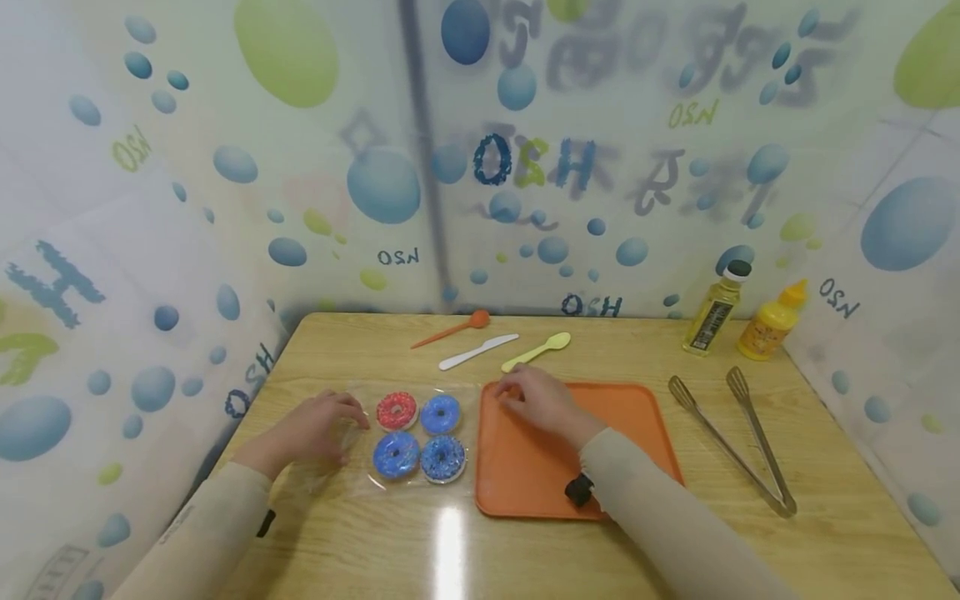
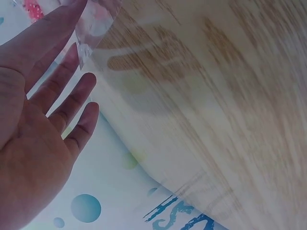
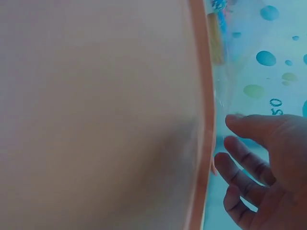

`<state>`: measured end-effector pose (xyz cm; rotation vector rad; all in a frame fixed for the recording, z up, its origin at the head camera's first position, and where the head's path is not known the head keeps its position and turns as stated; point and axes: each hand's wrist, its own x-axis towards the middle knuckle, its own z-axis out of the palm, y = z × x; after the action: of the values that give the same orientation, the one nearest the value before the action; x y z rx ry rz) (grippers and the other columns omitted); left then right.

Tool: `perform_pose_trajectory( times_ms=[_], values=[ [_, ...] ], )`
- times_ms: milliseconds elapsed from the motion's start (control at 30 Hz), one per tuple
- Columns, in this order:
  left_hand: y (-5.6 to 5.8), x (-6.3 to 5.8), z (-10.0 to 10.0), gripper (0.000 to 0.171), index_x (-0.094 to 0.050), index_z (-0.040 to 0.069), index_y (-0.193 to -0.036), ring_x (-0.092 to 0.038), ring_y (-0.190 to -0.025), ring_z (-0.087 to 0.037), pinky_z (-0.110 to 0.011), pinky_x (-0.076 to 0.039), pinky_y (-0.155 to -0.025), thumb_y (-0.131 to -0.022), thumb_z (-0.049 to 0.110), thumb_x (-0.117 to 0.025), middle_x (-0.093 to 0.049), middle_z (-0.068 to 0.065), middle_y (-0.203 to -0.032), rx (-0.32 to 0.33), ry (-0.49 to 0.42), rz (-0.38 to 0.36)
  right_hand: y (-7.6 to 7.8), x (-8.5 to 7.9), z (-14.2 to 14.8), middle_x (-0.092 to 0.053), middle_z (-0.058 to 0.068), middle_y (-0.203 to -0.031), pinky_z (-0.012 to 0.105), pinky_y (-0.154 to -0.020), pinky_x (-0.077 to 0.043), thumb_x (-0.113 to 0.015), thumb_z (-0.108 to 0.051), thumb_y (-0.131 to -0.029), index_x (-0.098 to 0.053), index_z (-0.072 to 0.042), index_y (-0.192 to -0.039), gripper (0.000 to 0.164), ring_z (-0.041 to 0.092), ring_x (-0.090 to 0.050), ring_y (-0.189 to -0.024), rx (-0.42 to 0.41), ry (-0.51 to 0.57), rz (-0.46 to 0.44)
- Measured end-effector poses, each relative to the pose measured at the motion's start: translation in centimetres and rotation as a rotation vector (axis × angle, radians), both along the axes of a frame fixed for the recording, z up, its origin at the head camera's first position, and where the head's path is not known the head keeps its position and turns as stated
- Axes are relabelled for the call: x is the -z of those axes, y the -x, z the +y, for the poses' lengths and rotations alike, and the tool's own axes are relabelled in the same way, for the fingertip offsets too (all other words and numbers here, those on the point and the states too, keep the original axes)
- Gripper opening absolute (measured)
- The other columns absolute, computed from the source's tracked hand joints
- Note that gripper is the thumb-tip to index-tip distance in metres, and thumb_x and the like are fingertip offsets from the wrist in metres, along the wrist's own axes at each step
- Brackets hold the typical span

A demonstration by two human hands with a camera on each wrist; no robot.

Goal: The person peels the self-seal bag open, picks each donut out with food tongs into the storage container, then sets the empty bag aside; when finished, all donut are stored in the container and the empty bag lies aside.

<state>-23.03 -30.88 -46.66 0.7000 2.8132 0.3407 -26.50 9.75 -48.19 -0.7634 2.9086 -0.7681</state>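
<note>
A red sprinkled toy donut (image 1: 397, 411) and three blue donuts (image 1: 442, 458) lie grouped in a clear plastic bag (image 1: 465, 398). At its left end is my left hand (image 1: 321, 427), thumb and index finger apart in the head view. The left wrist view has the crinkled film (image 2: 98, 21) beside the fingertips, the other fingers spread. An orange tray (image 1: 517, 467) lies to the right of the bag. My right hand (image 1: 542, 398) hovers over its upper left corner, fingers loosely bent with nothing between them. In the right wrist view the thumb stands close to the tray rim (image 3: 207, 110).
Behind the tray lie an orange spoon (image 1: 450, 329), a white knife (image 1: 478, 352) and a yellow spoon (image 1: 536, 352). Metal tongs (image 1: 738, 437) rest spread at right. An oil bottle (image 1: 712, 310) and a yellow squeeze bottle (image 1: 774, 323) stand at the back right corner, near the patterned wall.
</note>
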Motion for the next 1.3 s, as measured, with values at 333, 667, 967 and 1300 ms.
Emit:
perform_pose_trajectory(
  times_ms=[333, 667, 967, 1300],
  values=[
    [-0.4, -0.3, 0.4, 0.046, -0.077, 0.025, -0.111, -0.058, -0.119, -0.037, -0.061, -0.050, -0.100, -0.068, 0.017, -0.094, -0.067, -0.007, -0.126, 0.002, 0.024, 0.035, -2.5, -2.0, -1.0, -0.067, -0.009, -0.089, 0.029, -0.061, -0.047, -0.075, -0.028, -0.097, -0.075, -0.026, -0.105, 0.008, 0.014, -0.054, -0.069, -0.050, 0.099, -0.104],
    [-1.1, -1.8, 2.1, 0.045, -0.074, 0.010, -0.118, -0.065, -0.114, -0.037, -0.056, -0.054, -0.097, -0.076, 0.013, -0.090, -0.068, -0.012, -0.122, 0.020, 0.043, 0.077, -4.2, -1.1, -2.1, -0.069, -0.012, -0.100, 0.032, -0.088, -0.055, -0.083, -0.031, -0.089, -0.076, -0.024, -0.100, 0.016, 0.009, -0.062, -0.094, -0.093, -0.017, -0.082],
    [-1.0, -2.6, 6.4, 0.034, -0.077, 0.015, -0.115, -0.067, -0.106, -0.026, -0.047, -0.057, -0.092, -0.087, 0.033, -0.084, -0.071, -0.003, -0.116, 0.057, -0.109, 0.121, -4.5, -0.1, -2.0, -0.070, -0.004, -0.117, 0.036, -0.092, -0.056, -0.084, -0.031, -0.087, -0.076, -0.020, -0.104, 0.022, 0.015, -0.066, -0.106, -0.123, -0.101, -0.011],
    [-0.4, -1.0, 9.9, 0.035, -0.079, 0.021, -0.113, -0.064, -0.099, -0.018, -0.037, -0.055, -0.085, -0.085, 0.042, -0.084, -0.070, 0.006, -0.112, 0.104, -0.262, 0.121, -4.7, -0.2, -2.2, -0.070, -0.002, -0.121, 0.038, -0.094, -0.056, -0.086, -0.032, -0.085, -0.077, -0.018, -0.104, 0.024, 0.018, -0.066, -0.109, -0.114, -0.093, -0.036]
  ],
)
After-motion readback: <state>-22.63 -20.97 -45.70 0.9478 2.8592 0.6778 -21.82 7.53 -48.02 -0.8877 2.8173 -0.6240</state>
